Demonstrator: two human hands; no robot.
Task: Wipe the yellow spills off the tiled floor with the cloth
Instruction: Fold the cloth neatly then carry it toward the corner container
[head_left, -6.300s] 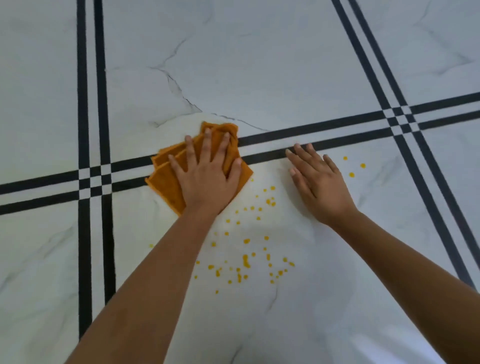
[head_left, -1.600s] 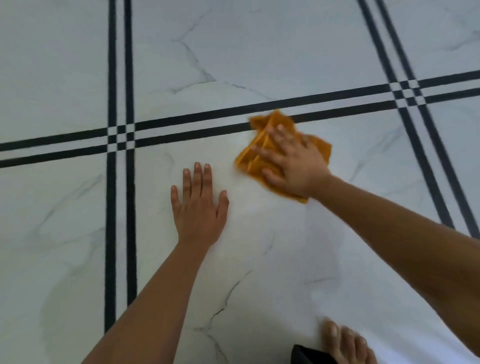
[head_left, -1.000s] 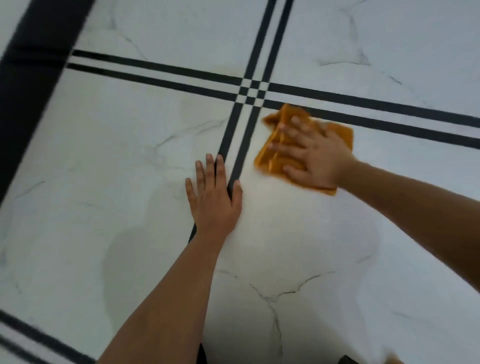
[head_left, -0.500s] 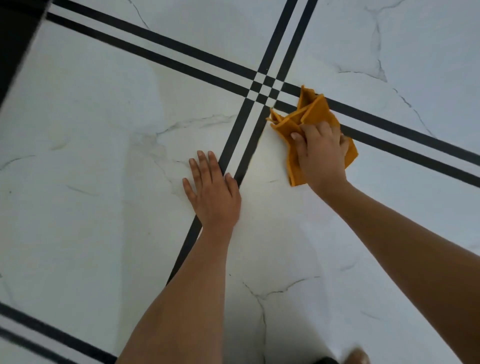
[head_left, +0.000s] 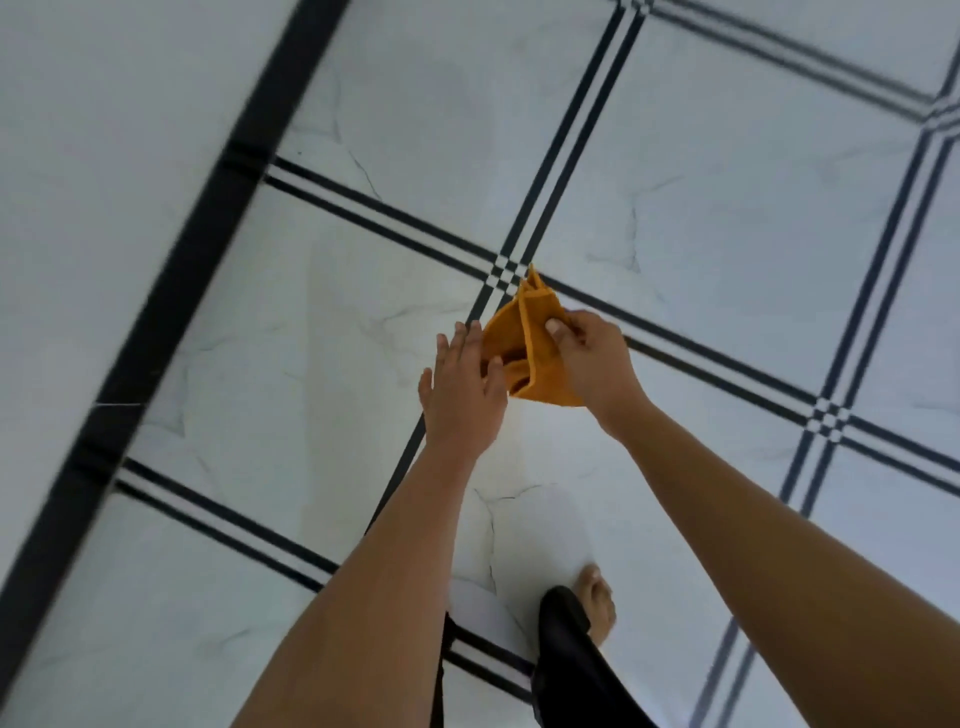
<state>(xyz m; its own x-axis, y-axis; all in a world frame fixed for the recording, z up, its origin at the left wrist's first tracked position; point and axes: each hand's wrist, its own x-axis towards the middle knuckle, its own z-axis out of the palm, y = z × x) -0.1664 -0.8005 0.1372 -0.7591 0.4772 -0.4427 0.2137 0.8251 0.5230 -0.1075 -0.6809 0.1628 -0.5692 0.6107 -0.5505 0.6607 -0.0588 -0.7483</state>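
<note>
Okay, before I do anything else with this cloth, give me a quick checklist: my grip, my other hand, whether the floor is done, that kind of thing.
1. Cloth held: ok. The right hand pinches the cloth above the floor.
2. Other hand free: ok. The left hand holds nothing, its fingers straight beside the cloth; whether it touches it, cannot tell.
3. Yellow spills gone: ok on the tiles in view, though blur could hide small specks.
4. Cloth flat for wiping: not ok, it hangs bunched and folded.
5. Floor dry under the bare foot: cannot tell.
</note>
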